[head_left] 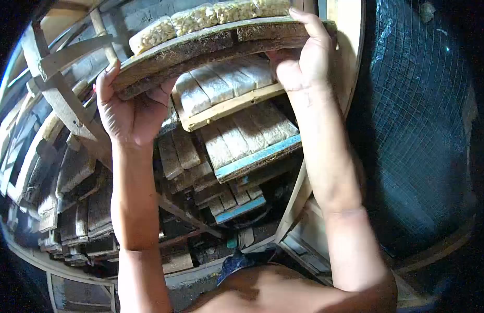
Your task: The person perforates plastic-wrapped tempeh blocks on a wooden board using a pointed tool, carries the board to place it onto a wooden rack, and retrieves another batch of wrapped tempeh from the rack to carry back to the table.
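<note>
Wooden board: is spanning the space between the two hands, raised at the top of the view, bearing a row of clear packs of pale beans along its top.
Left hand: is gripping the board's left end, partly open around it, palm up, thumb at the edge, fingers going underneath.
Right hand: is supporting the right end, partly open, thumb extending up over the front edge, other fingers mostly hidden.
Pale-edged tray: is sitting just below the board in view, carrying whitish slabs side by side.
Blue-edged tray: is lying lower, holding more slabs; a smaller blue-edged tray is showing beneath.
Rack frame: is standing beside the left hand, a diagonal timber crossing there; dark stacked boards are filling the left side.
Wooden upright: is rising close beside the right hand.
Wire mesh: is covering the far right.
</note>
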### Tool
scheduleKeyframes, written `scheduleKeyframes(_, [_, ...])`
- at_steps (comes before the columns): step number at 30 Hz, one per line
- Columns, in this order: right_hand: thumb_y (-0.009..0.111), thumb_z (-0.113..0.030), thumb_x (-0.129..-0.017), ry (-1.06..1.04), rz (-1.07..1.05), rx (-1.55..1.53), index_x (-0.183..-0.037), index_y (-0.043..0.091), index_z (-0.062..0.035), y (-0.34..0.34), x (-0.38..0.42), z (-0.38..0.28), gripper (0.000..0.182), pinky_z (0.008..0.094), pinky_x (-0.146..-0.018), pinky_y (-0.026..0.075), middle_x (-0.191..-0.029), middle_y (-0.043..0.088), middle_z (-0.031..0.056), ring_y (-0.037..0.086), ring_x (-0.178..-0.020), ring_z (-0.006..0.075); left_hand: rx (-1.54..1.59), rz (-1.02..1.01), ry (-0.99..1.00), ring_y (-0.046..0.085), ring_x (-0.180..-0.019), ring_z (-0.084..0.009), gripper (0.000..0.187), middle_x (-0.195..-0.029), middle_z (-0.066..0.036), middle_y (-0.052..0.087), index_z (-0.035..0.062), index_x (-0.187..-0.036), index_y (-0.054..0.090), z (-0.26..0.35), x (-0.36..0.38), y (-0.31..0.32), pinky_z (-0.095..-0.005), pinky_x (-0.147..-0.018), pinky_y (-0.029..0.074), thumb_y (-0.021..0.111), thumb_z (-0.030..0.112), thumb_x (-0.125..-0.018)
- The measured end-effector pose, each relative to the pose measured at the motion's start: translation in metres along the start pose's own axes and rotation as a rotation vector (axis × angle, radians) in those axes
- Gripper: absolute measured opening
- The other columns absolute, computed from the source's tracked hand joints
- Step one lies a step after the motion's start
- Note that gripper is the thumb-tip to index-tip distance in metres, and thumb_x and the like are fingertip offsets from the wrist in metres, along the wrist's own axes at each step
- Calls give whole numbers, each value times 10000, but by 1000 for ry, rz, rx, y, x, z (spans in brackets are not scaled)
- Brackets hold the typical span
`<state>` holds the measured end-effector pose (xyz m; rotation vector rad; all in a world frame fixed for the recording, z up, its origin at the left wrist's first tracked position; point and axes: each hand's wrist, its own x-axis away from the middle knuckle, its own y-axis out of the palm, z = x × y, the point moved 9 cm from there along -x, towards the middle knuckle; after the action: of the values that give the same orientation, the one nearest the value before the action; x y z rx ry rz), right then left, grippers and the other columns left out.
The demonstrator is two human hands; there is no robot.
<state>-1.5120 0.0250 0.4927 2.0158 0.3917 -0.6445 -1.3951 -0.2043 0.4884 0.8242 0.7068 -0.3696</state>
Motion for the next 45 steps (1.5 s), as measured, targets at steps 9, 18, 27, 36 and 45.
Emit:
scheduleKeyframes(9, [699,-266,-771,74,63,-16,-998,630,-87,-14,-14,13,297,433,-935,445,-1014,643,72,572,-1017,242,7,42,17,612,-1109,-333,409,-1191,-163,640,7,-1189,592,-18,-18,-17,-489,-958,510,607,265,-872])
scheduleKeyframes(18, [696,-256,-754,72,57,-136,-1017,621,-75,-24,-37,22,328,440,-871,478,-1012,634,90,594,-956,258,27,76,29,607,-1118,-324,386,-1192,-158,635,-2,-1169,584,-32,-32,-29,-491,-978,501,587,254,-880])
scheduleKeyframes(27, [713,-309,-747,67,94,-121,-1033,632,-80,-25,-33,27,375,433,-857,490,-1026,638,90,600,-976,258,-38,110,11,604,-1075,-325,373,-1169,-150,633,52,-1156,601,-34,-30,-26,-488,-924,517,614,310,-886])
scheduleKeyframes(36, [703,-303,-742,30,129,-116,-1026,644,-85,-39,-51,39,362,463,-870,473,-1017,654,80,602,-967,281,-121,186,-7,636,-1006,-295,365,-1107,-116,658,89,-1138,616,-44,-44,-50,-465,-827,543,643,328,-863])
scheduleKeyframes(45, [691,-371,-753,29,213,-12,-1133,611,-74,-43,-51,43,489,479,-891,469,-1119,636,101,599,-1029,295,-221,157,63,603,-1132,-242,458,-1204,-82,621,84,-1274,506,-64,-37,-53,-447,-998,491,642,358,-933])
